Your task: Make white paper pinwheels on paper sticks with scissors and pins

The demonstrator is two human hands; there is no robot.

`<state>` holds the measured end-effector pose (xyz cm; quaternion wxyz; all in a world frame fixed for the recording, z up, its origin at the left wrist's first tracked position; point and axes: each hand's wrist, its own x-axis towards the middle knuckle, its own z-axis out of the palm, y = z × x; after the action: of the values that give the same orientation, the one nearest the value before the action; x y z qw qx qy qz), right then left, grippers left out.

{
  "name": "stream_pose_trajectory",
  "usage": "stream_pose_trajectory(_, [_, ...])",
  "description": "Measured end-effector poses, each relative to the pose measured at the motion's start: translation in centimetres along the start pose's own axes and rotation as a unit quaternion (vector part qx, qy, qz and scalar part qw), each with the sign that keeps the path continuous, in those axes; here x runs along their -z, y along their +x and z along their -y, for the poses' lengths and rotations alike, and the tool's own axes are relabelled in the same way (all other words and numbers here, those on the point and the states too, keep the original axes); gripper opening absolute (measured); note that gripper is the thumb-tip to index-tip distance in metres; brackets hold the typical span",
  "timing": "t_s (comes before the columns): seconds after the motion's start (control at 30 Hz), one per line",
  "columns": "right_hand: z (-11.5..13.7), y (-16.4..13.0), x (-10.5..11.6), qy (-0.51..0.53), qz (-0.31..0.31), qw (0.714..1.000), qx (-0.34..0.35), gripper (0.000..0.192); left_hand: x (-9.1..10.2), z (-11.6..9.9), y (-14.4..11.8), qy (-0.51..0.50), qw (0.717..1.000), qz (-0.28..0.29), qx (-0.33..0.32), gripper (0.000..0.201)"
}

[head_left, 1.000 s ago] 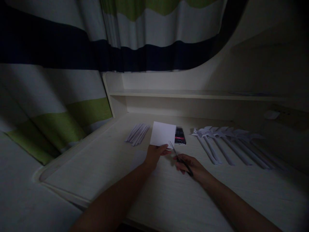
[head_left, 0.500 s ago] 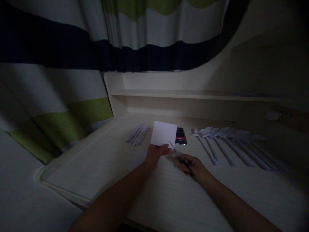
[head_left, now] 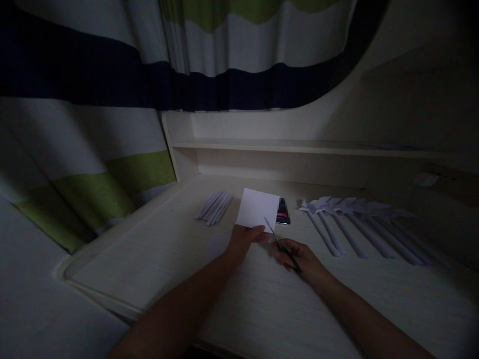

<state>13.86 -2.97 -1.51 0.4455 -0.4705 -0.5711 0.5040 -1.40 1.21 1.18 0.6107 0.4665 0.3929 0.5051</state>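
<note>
Premises are presenting as a dim home room, likely a bedroom study corner: a pale wood-grain tabletop (head_left: 157, 249) with a built-in cream shelf (head_left: 299, 146) is standing against a white, navy and green striped fabric curtain (head_left: 112, 89).

No readable text; the dark packet (head_left: 283, 215) shows only blur.

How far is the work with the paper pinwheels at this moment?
Done: a row of finished paper pinwheels lies at the right of the desk. In hand: the left hand holds a white square sheet, and the right hand sets scissors at its corner. Left: rolled paper sticks lie unused.
</note>
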Motion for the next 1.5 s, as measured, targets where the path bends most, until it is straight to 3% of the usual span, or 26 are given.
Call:
stream_pose_trajectory(0.23, [-0.8, 0.1, 0.2, -0.002, -0.008, 1.000, 0.003, 0.036, 0.0, 0.0, 0.0, -0.002, 1.000, 0.001, 0.000, 0.027])
stream_pose_trajectory(0.53, [0.5, -0.2, -0.2, -0.017, -0.020, 1.000, 0.001, 0.037, -0.2, -0.1, -0.3, -0.007, 0.999, 0.027, -0.015, 0.030])
stream_pose_trajectory(0.77, [-0.1, -0.1, -0.1, 0.003, -0.025, 1.000, 0.004, 0.038, -0.3, -0.2, -0.3, -0.008, 1.000, 0.013, 0.008, 0.032])
stream_pose_trajectory(1.0, [0.2, -0.3, -0.1, -0.013, -0.028, 1.000, 0.000, 0.038, -0.4, -0.3, -0.5, -0.025, 0.999, 0.031, -0.016, 0.033])
stream_pose_trajectory(1.5, [0.5, -0.5, -0.3, -0.013, -0.030, 0.999, 0.008, 0.029, -0.4, -0.4, -0.6, -0.014, 0.999, 0.028, -0.002, 0.034])
